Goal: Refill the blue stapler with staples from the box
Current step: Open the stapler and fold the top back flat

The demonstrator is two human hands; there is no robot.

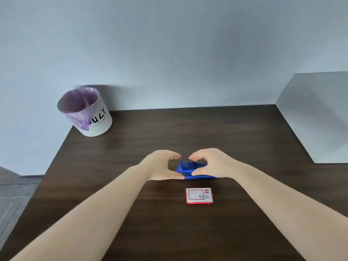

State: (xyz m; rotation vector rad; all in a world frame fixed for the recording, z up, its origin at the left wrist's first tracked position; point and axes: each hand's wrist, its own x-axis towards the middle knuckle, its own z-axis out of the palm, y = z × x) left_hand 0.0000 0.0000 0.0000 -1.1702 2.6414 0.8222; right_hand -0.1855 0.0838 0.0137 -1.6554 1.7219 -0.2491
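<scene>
The blue stapler [188, 169] lies flat on the dark wooden table [131, 147], in the middle. My right hand [209, 163] covers its right half, with the thumb on the near side and the fingers curled over the far side. My left hand [160, 165] is cupped at the stapler's left end. Its thumb tip touches the near left corner and its fingers are held apart above the table. The small red and white staple box [199, 195] lies closed on the table just in front of the stapler, touched by neither hand.
A white round bin [94, 117] with a purple liner stands at the table's far left corner. A white panel [316, 117] rises along the table's right side. A pale wall runs behind the table, and the floor shows past its left edge.
</scene>
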